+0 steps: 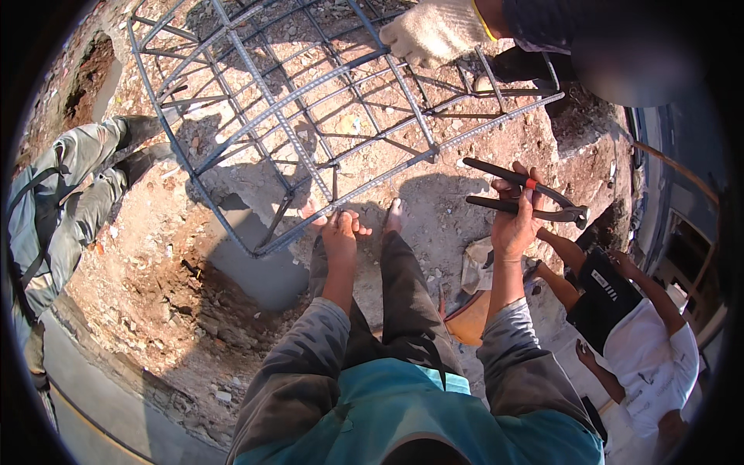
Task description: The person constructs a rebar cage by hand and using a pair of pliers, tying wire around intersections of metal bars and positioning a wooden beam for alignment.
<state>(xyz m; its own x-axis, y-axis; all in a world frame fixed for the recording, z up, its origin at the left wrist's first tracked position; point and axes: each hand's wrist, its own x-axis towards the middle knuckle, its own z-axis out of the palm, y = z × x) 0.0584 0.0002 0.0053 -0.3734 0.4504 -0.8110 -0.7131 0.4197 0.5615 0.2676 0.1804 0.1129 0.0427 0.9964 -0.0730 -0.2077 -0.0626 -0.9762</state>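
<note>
- The left hand [339, 236] is at the near edge of the metal cage [279, 113]. Its fingers are curled by the bar, but I cannot tell if they pinch anything.
- The right hand [517, 223] grips one pair of black pincers [552, 194]. It is in the air, to the right of the cage. The pincers' two handles point left and stand apart; the head points right. The fingers and palm hide the middle part.
- There is one cage, made of many crossing bars. Its top is cut off by the edge of the view, and the bars and their shadows mix, so they are hard to count.
- One hand in a pale glove [430, 32] is on the cage's far bars. Its palm is hidden.
- Three other people are partly seen: the glove's owner, one person in dusty trousers [74, 201] on the left, and one in a white shirt [649, 360] on the right.
- Two feet show below: one foot [394, 218] is easy to see, but the other is partly covered by the left hand and the bar.
- One orange thing [467, 319] is half behind the right arm. I cannot tell what it is.
- One smooth grey patch [260, 271] lies on the ground, partly in shade.
</note>
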